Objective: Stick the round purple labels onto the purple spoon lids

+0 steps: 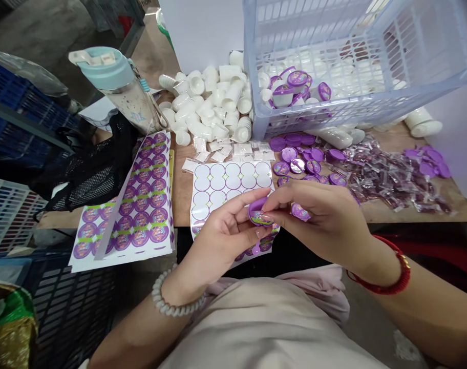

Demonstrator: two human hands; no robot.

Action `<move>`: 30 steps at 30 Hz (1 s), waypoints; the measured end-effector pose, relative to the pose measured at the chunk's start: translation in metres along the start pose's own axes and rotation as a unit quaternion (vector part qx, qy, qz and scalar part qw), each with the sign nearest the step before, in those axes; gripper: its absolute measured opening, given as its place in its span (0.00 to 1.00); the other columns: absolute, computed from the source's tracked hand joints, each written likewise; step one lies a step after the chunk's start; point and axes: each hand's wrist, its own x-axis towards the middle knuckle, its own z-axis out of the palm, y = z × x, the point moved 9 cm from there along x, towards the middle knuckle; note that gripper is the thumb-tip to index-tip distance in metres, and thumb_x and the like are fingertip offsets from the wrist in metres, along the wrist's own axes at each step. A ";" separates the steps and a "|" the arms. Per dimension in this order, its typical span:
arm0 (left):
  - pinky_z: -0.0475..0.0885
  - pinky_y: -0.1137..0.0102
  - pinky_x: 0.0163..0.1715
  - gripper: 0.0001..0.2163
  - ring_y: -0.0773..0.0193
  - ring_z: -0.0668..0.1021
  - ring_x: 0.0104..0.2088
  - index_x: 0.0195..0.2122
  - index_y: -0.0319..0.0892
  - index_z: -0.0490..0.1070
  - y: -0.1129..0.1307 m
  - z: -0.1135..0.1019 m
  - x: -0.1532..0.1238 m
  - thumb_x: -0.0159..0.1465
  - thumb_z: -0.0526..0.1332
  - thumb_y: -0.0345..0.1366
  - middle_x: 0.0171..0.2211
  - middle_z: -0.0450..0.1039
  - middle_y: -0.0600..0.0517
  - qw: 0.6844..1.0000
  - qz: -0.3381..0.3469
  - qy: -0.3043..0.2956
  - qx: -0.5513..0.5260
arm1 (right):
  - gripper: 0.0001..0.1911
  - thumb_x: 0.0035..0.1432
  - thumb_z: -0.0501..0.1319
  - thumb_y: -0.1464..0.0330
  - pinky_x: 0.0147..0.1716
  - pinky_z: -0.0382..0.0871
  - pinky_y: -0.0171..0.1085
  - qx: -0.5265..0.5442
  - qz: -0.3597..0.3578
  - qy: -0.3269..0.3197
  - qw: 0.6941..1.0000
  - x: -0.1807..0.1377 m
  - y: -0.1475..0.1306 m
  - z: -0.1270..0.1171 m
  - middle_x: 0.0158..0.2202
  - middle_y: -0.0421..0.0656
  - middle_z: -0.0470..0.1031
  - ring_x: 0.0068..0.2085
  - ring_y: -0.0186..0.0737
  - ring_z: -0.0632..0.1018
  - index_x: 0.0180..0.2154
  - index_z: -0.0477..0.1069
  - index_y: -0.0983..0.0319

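Note:
My left hand (228,225) grips a small purple lid (255,206) between fingers and thumb, above the table's front edge. My right hand (320,215) pinches a round purple and green sticker (261,219) against the lid's face; its fingertips partly cover it. Below the hands lies a sticker sheet (233,178), its upper rows showing bare white circles and its lower part still bearing purple stickers. More purple lids (293,139), some with stickers, are scattered just beyond my right hand.
White cups (210,107) are piled behind small white packets (243,149). A pale plastic crate (261,125) holds cups, some lidded. Dark purple packets (398,177) spread at right. Stacked sticker sheets (141,205), a black mesh bag (99,174) and a bottle (135,105) stand left.

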 end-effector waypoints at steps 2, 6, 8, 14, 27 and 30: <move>0.81 0.70 0.50 0.23 0.59 0.85 0.50 0.56 0.49 0.81 0.000 0.001 0.000 0.59 0.77 0.29 0.52 0.84 0.48 1.000 -0.004 -0.001 -0.008 | 0.06 0.65 0.66 0.77 0.33 0.71 0.32 -0.012 -0.011 0.002 1.000 -0.001 -0.001 -0.001 0.32 0.37 0.82 0.32 0.32 0.80 0.37 0.77 0.60; 0.82 0.74 0.46 0.17 0.65 0.86 0.43 0.52 0.47 0.83 0.001 0.001 0.002 0.61 0.75 0.29 0.45 0.86 0.50 0.999 -0.011 0.008 -0.051 | 0.04 0.67 0.67 0.73 0.39 0.76 0.36 -0.019 -0.062 -0.007 0.998 -0.003 -0.007 -0.001 0.37 0.42 0.83 0.38 0.38 0.82 0.43 0.79 0.60; 0.82 0.76 0.43 0.15 0.68 0.85 0.40 0.51 0.46 0.83 0.003 0.000 0.003 0.62 0.74 0.29 0.43 0.86 0.50 0.997 -0.008 0.023 -0.067 | 0.09 0.68 0.67 0.72 0.44 0.77 0.41 -0.037 -0.104 -0.018 0.994 -0.006 -0.012 0.000 0.43 0.46 0.84 0.42 0.42 0.83 0.49 0.79 0.60; 0.83 0.74 0.43 0.16 0.67 0.85 0.39 0.49 0.45 0.83 0.012 -0.002 0.002 0.61 0.75 0.28 0.39 0.85 0.53 0.996 0.017 0.047 -0.074 | 0.26 0.68 0.63 0.75 0.53 0.76 0.53 -0.122 -0.147 -0.014 0.981 -0.015 -0.010 0.000 0.56 0.51 0.76 0.54 0.51 0.79 0.65 0.70 0.55; 0.75 0.78 0.38 0.05 0.70 0.82 0.35 0.40 0.46 0.83 -0.001 -0.017 0.004 0.64 0.74 0.34 0.35 0.85 0.53 0.987 0.112 0.111 -0.007 | 0.48 0.63 0.72 0.67 0.44 0.84 0.46 0.207 0.109 0.053 0.971 -0.045 0.043 0.039 0.45 0.42 0.76 0.42 0.43 0.82 0.74 0.47 0.43; 0.76 0.76 0.37 0.14 0.69 0.81 0.34 0.49 0.51 0.82 -0.006 -0.012 0.005 0.63 0.75 0.34 0.33 0.84 0.56 0.990 0.088 0.100 -0.043 | 0.45 0.67 0.69 0.67 0.42 0.84 0.47 0.266 0.129 0.012 0.955 -0.044 0.045 0.046 0.39 0.41 0.79 0.39 0.45 0.83 0.74 0.47 0.45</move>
